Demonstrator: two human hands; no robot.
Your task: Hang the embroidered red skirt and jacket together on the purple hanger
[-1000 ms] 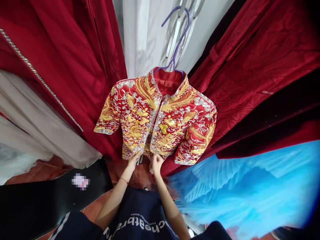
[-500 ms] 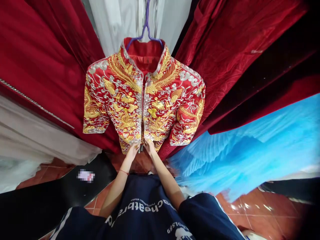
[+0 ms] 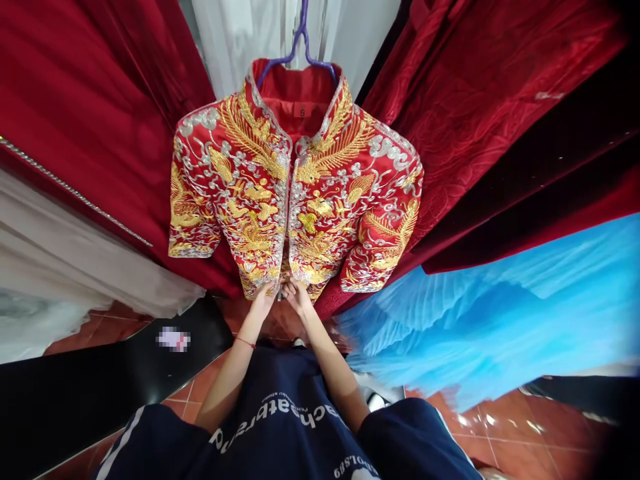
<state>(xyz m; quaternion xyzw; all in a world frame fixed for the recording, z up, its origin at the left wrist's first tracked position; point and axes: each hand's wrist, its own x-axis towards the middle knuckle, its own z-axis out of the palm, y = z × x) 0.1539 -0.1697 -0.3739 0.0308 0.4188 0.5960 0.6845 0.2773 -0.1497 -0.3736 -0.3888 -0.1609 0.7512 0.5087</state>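
Item: embroidered red jacket (image 3: 295, 200) hanging centre frame, front opening vertical; my left hand (image 3: 264, 301) and right hand (image 3: 299, 298) apparently pinch its hem (image 3: 283, 285).

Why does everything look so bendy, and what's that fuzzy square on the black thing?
Head view: the wide lens bows the red fabric and blue dress outward near the edges; the embroidered jacket in the middle is sharp and brightly lit; the blue dress looks soft and smeared; the square is a pixelated patch; the floor tiles carry white glare.
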